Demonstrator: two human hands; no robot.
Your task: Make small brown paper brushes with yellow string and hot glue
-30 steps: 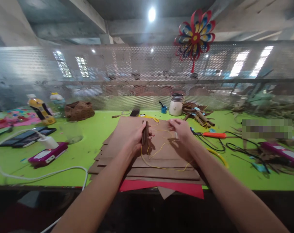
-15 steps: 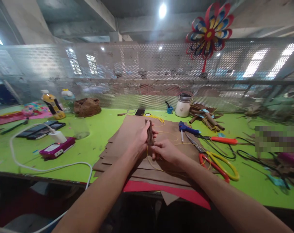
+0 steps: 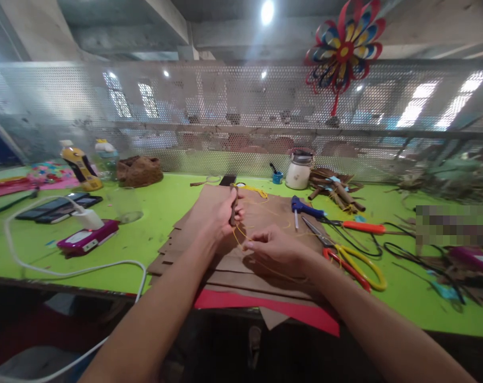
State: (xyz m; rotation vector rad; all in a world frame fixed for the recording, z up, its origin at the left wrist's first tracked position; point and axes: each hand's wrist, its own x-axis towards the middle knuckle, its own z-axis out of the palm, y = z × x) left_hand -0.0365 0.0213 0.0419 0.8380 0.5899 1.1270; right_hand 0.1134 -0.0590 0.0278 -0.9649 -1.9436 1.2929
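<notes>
My left hand (image 3: 215, 215) is closed round a small upright bundle of brown paper strips (image 3: 234, 206), held above a stack of brown paper sheets (image 3: 193, 242). A thin yellow string (image 3: 241, 234) runs from the bundle down to my right hand (image 3: 274, 251), whose fingers pinch it just right of and below the bundle. More yellow string (image 3: 253, 190) lies loose on the far part of the stack.
Red and yellow scissors (image 3: 353, 260), a blue glue gun (image 3: 303, 208) and an orange-handled tool (image 3: 363, 227) lie right of the stack on the green table (image 3: 161, 213). A pink device (image 3: 88, 238) with a white cable, phones, a white jar (image 3: 298, 173) and brown rolls sit farther off.
My right hand came back from the far right to the bundle and took the yellow string. The left hand tilted the bundle slightly; the view shifted left.
</notes>
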